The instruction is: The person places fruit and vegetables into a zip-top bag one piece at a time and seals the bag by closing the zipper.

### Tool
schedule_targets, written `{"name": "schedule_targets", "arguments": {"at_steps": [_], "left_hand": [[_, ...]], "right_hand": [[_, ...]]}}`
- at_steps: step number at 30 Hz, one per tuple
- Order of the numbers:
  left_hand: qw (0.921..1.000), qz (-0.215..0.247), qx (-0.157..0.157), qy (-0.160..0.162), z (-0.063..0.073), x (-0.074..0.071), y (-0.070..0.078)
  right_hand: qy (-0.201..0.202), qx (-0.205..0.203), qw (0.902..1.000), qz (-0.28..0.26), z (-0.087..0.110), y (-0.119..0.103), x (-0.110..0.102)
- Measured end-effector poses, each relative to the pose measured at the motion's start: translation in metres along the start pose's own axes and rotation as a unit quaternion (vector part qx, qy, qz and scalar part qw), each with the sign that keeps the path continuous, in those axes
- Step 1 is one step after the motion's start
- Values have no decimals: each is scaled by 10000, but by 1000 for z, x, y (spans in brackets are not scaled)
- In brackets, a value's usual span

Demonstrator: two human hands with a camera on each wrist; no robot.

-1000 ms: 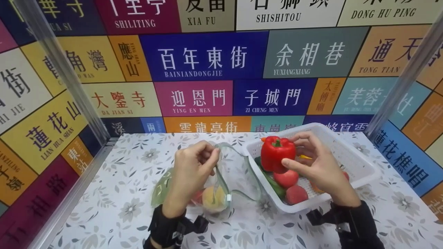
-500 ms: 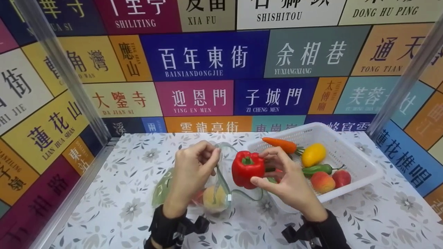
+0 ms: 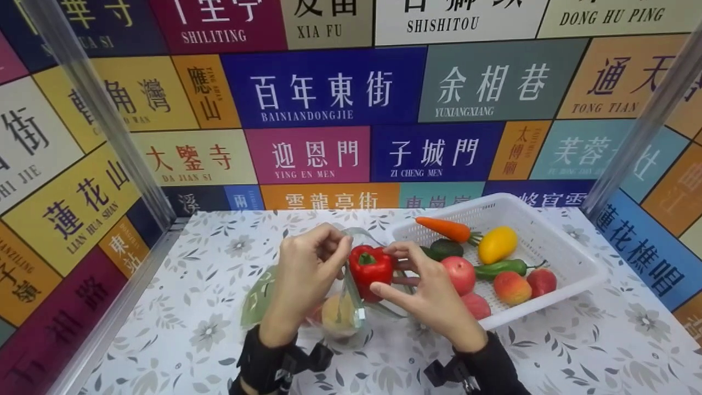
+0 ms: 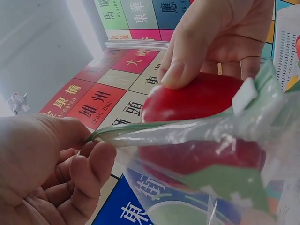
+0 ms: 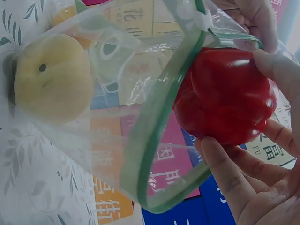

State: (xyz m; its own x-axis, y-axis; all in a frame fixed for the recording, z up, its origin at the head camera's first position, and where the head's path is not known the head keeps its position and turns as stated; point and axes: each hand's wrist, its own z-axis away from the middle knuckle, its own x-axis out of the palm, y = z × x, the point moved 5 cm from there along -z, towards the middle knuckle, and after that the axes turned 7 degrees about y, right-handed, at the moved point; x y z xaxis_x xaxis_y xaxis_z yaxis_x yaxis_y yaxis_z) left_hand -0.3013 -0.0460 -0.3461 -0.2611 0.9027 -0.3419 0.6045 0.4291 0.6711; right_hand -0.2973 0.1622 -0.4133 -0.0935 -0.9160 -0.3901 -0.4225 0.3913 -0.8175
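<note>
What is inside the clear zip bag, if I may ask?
Inside the clear zip bag lies a pale yellow fruit, an orange thing partly hidden behind it. The red bell pepper is at the mouth. In the head view, anything behind the left hand is hidden.

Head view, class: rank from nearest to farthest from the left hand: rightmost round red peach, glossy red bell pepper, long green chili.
1. Bell pepper, immediately right.
2. Green chili, right, in the white plastic basket.
3. Red peach, rightmost there.

At the right of the leaf-patterned counter [image 3: 181, 307], a white basket [image 3: 573, 263] holds a carrot [image 3: 443, 229], a yellow mango [image 3: 498, 245] and a green chili [image 3: 500, 269]; colourful lettered panels [image 3: 323, 93] rise at the far side between metal posts [image 3: 97, 104].
</note>
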Motion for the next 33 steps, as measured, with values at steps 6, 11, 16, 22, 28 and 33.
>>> {"name": "schedule_targets", "arguments": {"at_steps": [6, 11, 16, 22, 28, 33], "left_hand": [[10000, 8, 38, 1, 0, 0, 0], [9999, -119, 99, 24, 0, -1, 1], [9998, -155, 146, 44, 0, -1, 1], [9995, -181, 222, 116, -1, -1, 1], [9995, -152, 238, 163, -1, -1, 0], [9993, -168, 206, 246, -2, -4, -2]], "right_hand": [[51, -22, 9999, 123, -4, 0, 12], [12, -259, 9984, 497, -7, 1, 26], [-139, -390, 9965, 727, -11, 1, 40], [-333, -658, 9928, 947, -17, -1, 54], [-412, -1125, 9859, 1165, -18, -3, 65], [-793, -1135, 9840, 1123, -14, -2, 68]]}}
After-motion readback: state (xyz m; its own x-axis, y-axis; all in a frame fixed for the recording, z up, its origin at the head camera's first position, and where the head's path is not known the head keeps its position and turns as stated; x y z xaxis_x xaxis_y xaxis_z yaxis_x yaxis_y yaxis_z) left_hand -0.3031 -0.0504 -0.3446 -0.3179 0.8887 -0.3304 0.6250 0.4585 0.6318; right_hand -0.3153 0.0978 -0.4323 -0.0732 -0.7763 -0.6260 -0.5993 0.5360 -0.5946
